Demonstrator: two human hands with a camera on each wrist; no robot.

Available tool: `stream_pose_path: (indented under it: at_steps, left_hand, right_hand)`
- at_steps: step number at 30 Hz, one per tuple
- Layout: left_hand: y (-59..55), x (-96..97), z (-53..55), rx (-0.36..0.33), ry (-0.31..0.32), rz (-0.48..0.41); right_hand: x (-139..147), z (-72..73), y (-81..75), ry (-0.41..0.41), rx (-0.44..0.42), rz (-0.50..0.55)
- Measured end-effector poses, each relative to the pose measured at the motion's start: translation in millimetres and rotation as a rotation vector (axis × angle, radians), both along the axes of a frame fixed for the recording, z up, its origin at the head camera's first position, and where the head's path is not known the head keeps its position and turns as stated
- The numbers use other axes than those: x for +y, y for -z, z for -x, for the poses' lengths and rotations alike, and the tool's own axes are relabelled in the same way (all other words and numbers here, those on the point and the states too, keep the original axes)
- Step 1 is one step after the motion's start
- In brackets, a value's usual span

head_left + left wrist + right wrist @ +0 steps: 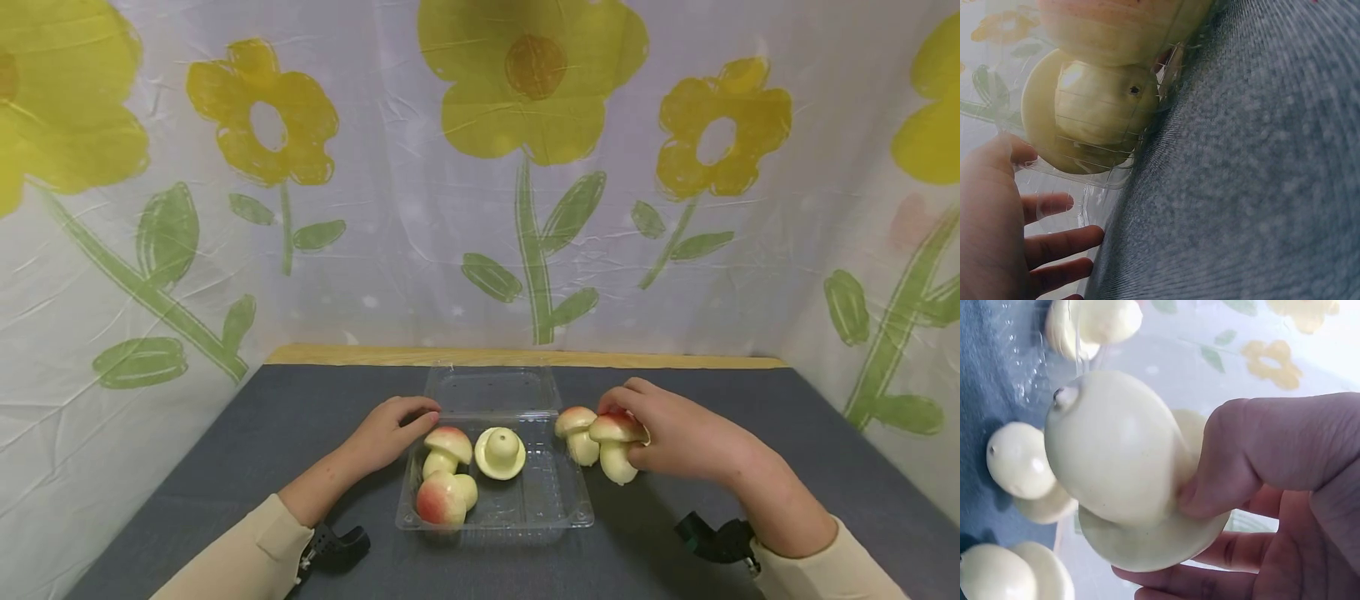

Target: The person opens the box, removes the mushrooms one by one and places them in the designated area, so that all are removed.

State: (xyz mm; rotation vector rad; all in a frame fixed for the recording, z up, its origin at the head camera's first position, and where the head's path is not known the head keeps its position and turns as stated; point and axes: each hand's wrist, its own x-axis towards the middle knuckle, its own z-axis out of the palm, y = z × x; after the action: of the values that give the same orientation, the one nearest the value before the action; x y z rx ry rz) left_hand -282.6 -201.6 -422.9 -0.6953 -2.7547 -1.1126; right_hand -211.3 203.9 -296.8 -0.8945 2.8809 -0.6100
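Observation:
My right hand (675, 429) pinches a toy mushroom (618, 450) with a red-tinted cap and a cream stem. In the right wrist view my thumb presses the underside of this mushroom's cap, and the fingers lie behind it. Right of a clear plastic clamshell box (495, 517), a second mushroom (576, 435) stands beside the held one. Three mushrooms sit inside: one upright (447, 452), one tilted (444, 498) and one stem up (500, 453). At the box's left rim is my left hand (390, 433), its fingers extended around the corner in the left wrist view.
The box's lid (491, 390) is folded back, away from me. Two more mushrooms, one whole (1019, 462) and one cut off by the frame (1004, 575), show in the right wrist view. A flowered curtain (375, 250) hangs behind the dark tabletop (315, 400).

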Motion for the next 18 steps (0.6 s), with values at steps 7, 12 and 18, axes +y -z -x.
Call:
stream_pose_path:
  at_steps: [7,12,18]
  left_hand:
    - [-2.5,1.0,-1.1,-0.003,0.002,0.004]
    - [-3.5,1.4,-1.8,0.001,-0.001,0.005]
    - [-2.6,1.2,-1.8,0.004,-0.003,0.011]
  right_hand:
    - [12.2,4.3,-3.1,0.050,-0.020,-0.004]
    - [18.8,8.1,-5.0,0.076,-0.027,-0.029]
    - [25.8,10.7,-8.1,0.101,-0.025,-0.038]
